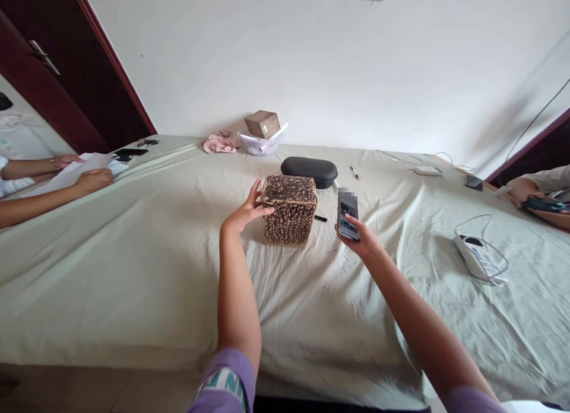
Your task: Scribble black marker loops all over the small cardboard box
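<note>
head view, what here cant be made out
Head view:
patterned box: back and underside, turned away from the camera
phone: screen details, too small; top end pixelated
black case: part of its front, behind the patterned box
dark object, far right: cut off by picture edge

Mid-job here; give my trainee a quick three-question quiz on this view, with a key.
1. What is the right hand holding?
2. Which thing does the patterned box partly hide: (a) the pink cloth, (b) the black case, (c) the wall socket?
3. True or false: the left hand is holding a pen.

Key:
1. A phone.
2. b.
3. False; it touches the patterned box.
</note>
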`<state>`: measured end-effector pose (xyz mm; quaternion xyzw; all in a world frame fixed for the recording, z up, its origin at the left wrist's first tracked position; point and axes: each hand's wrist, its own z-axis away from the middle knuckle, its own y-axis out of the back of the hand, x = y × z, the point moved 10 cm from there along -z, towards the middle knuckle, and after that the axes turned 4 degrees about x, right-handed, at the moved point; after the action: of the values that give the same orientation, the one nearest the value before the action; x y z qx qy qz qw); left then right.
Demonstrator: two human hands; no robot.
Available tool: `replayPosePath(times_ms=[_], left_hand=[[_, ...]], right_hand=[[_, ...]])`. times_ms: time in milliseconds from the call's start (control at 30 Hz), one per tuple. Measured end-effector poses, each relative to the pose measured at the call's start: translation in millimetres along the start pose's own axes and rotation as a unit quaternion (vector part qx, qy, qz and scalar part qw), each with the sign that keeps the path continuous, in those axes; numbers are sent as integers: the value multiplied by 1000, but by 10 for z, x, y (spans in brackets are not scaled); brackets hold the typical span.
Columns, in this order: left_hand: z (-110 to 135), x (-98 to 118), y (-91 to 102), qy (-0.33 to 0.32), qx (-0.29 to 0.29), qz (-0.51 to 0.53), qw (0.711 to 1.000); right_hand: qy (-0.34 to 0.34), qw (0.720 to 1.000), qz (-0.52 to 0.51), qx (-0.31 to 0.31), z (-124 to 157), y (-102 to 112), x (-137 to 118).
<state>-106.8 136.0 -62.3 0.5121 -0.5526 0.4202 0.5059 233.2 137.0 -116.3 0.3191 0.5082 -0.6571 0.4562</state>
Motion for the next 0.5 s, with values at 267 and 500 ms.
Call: replayPosePath(times_ms=[267, 500], left_hand=[[-30, -55, 13, 7, 6, 11, 1000], [1, -52, -29, 29, 5, 23, 999]], right_hand=[[-13, 976, -74, -205, 750, -949, -228], [-26, 933, -27, -358, 1171, -1756, -131]])
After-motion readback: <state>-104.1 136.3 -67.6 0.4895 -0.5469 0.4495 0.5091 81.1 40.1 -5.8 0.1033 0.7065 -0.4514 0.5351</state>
